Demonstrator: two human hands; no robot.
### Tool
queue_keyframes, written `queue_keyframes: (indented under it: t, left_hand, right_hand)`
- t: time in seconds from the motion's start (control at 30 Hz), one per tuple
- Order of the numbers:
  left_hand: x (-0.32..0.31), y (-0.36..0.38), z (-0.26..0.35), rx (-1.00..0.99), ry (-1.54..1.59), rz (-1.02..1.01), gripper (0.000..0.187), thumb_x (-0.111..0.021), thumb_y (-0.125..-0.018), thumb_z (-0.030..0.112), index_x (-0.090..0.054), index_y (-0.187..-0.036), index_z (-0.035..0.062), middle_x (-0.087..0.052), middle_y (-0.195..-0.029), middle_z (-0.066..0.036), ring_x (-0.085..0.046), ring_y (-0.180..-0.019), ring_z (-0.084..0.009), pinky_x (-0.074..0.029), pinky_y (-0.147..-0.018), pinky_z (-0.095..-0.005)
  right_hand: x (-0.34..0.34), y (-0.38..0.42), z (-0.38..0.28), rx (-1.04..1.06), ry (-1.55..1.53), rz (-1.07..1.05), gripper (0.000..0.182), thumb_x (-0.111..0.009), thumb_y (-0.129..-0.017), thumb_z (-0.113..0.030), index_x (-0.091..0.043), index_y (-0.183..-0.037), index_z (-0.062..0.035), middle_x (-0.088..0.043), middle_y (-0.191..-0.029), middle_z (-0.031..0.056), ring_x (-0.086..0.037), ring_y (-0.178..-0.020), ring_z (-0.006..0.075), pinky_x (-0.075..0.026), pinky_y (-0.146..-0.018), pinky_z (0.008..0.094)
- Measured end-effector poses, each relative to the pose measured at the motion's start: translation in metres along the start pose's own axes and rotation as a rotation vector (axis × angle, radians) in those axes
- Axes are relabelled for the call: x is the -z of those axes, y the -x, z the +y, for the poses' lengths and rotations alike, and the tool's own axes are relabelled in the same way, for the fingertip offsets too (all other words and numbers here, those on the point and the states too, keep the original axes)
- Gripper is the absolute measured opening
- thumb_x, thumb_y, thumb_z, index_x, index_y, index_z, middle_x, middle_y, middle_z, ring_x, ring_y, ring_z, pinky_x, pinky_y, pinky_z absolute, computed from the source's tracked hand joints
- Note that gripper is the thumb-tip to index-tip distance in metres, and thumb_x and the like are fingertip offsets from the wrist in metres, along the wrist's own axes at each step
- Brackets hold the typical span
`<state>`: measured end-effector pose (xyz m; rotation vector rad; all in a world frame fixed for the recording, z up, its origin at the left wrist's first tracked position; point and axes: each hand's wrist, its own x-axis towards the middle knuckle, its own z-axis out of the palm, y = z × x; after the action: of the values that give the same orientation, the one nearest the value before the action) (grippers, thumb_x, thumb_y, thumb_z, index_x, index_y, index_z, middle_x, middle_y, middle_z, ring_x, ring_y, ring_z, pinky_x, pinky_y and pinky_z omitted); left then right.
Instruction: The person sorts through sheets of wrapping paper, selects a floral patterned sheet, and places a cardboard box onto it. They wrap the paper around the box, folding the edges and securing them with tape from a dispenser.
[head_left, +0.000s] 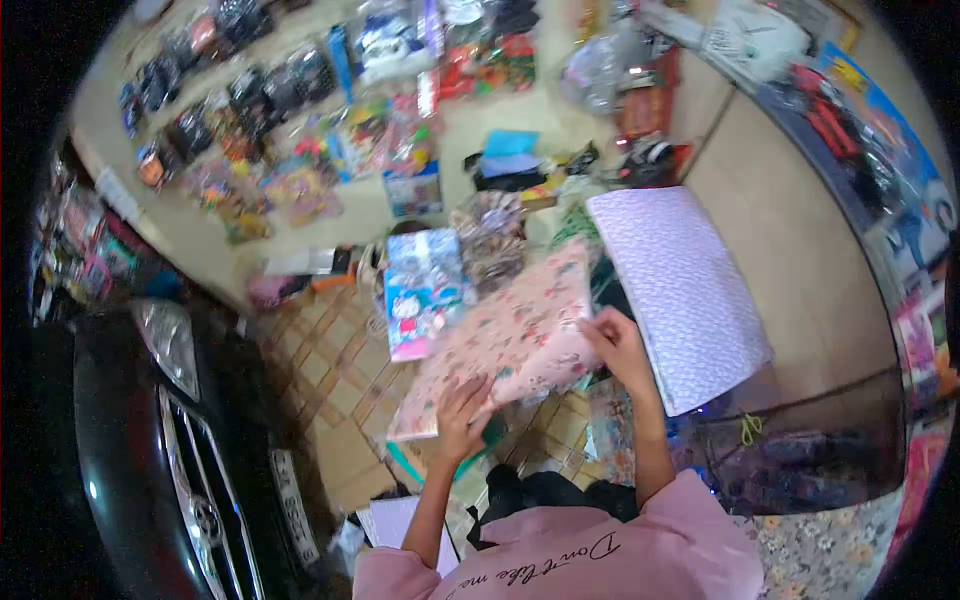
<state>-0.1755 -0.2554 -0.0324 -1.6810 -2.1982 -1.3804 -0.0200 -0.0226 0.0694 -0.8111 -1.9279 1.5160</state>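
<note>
A pink floral sheet, flat and board-like, lies tilted in front of my body. My left hand rests on its lower left part, fingers spread over the surface. My right hand pinches its right edge, thumb and fingers together. Right of it, a lavender patterned sheet lies on the glass counter. A blue pack with a cartoon cat stands just beyond the floral sheet on the left. Below the floral sheet, a green edge shows.
A black car stands at the left. Bagged goods hang on the far wall. A glass counter curves along the right. Tiled floor lies between car and goods. A pale purple sheet is near my left elbow.
</note>
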Motion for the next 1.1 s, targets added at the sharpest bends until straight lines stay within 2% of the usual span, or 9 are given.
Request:
queue_keyframes:
  t: [0.13,0.37,0.47,0.53,0.6,0.7,0.8,0.87,1.1]
  left_hand:
    - [-0.009,-0.101,0.016,-0.449,-0.109,0.179,0.017,-0.064,-0.080,0.004,-0.069,-0.095,0.0090,-0.070,-0.090,-0.005,-0.067,-0.079,-0.0214,-0.043,-0.089,-0.0418]
    - [-0.075,-0.204,0.135,-0.564,0.149,0.223,0.010,-0.068,-0.080,0.004,-0.066,-0.089,0.0068,-0.069,-0.085,-0.005,-0.065,-0.076,-0.0210,-0.044,-0.082,-0.0389]
    - [-0.109,-0.169,0.137,-0.378,0.297,0.023,0.011,-0.068,-0.081,0.009,-0.066,-0.091,0.0045,-0.068,-0.081,-0.008,-0.065,-0.075,-0.0210,-0.047,-0.073,-0.0347]
    - [-0.093,-0.169,0.118,0.095,0.312,-0.488,0.019,-0.066,-0.084,0.017,-0.066,-0.093,0.0006,-0.067,-0.078,-0.011,-0.064,-0.073,-0.0196,-0.047,-0.067,-0.0325]
    - [-0.115,-0.162,0.013,0.419,0.842,-0.610,0.032,-0.061,-0.089,0.027,-0.064,-0.099,-0.0035,-0.067,-0.081,-0.013,-0.064,-0.079,-0.0192,-0.047,-0.071,-0.0328]
    - [-0.186,-0.091,-0.118,0.496,0.371,-0.231,0.043,-0.056,-0.092,0.038,-0.062,-0.104,-0.0030,-0.067,-0.087,-0.012,-0.063,-0.085,-0.0207,-0.047,-0.074,-0.0317]
    - [-0.183,-0.072,-0.069,0.864,0.372,-0.650,0.057,-0.052,-0.091,0.053,-0.059,-0.116,0.0022,-0.064,-0.108,-0.009,-0.057,-0.097,-0.0205,-0.043,-0.087,-0.0333]
    - [-0.193,-0.047,-0.043,1.068,0.676,-0.787,0.063,-0.050,-0.090,0.059,-0.058,-0.123,0.0056,-0.061,-0.118,-0.007,-0.053,-0.104,-0.0188,-0.038,-0.097,-0.0353]
    - [-0.205,-0.039,-0.030,0.987,1.217,-0.846,0.078,-0.048,-0.086,0.069,-0.041,-0.140,0.0124,-0.057,-0.127,-0.011,-0.045,-0.125,-0.0225,-0.023,-0.108,-0.0439]
  right_hand:
    - [0.072,0.054,-0.029,0.136,-0.153,0.505,0.021,-0.062,-0.092,-0.010,-0.047,-0.077,-0.0080,-0.046,-0.062,-0.0069,-0.043,-0.060,0.0007,-0.034,-0.052,0.0190]
    - [0.160,0.130,-0.006,0.341,-0.094,1.014,0.019,-0.058,-0.094,-0.010,-0.047,-0.079,-0.0072,-0.043,-0.066,-0.0080,-0.035,-0.062,-0.0015,-0.026,-0.054,0.0173]
    - [0.189,0.156,0.034,0.259,-0.050,1.108,0.016,-0.057,-0.095,-0.012,-0.050,-0.082,-0.0068,-0.043,-0.067,-0.0082,-0.035,-0.062,-0.0011,-0.027,-0.055,0.0167]
    - [0.189,0.168,0.035,0.024,-0.252,1.097,0.013,-0.056,-0.097,-0.017,-0.056,-0.088,-0.0081,-0.048,-0.067,-0.0087,-0.042,-0.063,-0.0006,-0.036,-0.057,0.0187]
    - [0.200,0.178,0.040,-0.066,-0.303,0.991,0.013,-0.056,-0.097,-0.019,-0.057,-0.090,-0.0089,-0.052,-0.074,-0.0076,-0.047,-0.068,0.0003,-0.041,-0.062,0.0198]
    - [0.211,0.168,0.056,0.093,-0.533,0.830,0.020,-0.056,-0.097,-0.025,-0.059,-0.104,-0.0062,-0.059,-0.091,-0.0018,-0.054,-0.081,0.0041,-0.044,-0.073,0.0211]
    - [0.196,0.145,0.019,-0.100,-0.707,1.060,0.038,-0.054,-0.096,-0.031,-0.056,-0.120,-0.0011,-0.061,-0.111,0.0051,-0.057,-0.097,0.0105,-0.045,-0.086,0.0259]
    - [0.208,0.139,0.050,-0.004,-0.834,0.763,0.050,-0.053,-0.096,-0.034,-0.049,-0.131,0.0023,-0.058,-0.122,0.0098,-0.056,-0.107,0.0156,-0.043,-0.095,0.0301]
    - [0.199,0.105,0.036,0.061,-1.139,0.560,0.048,-0.052,-0.097,-0.033,-0.050,-0.130,0.0017,-0.058,-0.121,0.0100,-0.056,-0.107,0.0163,-0.043,-0.095,0.0305]
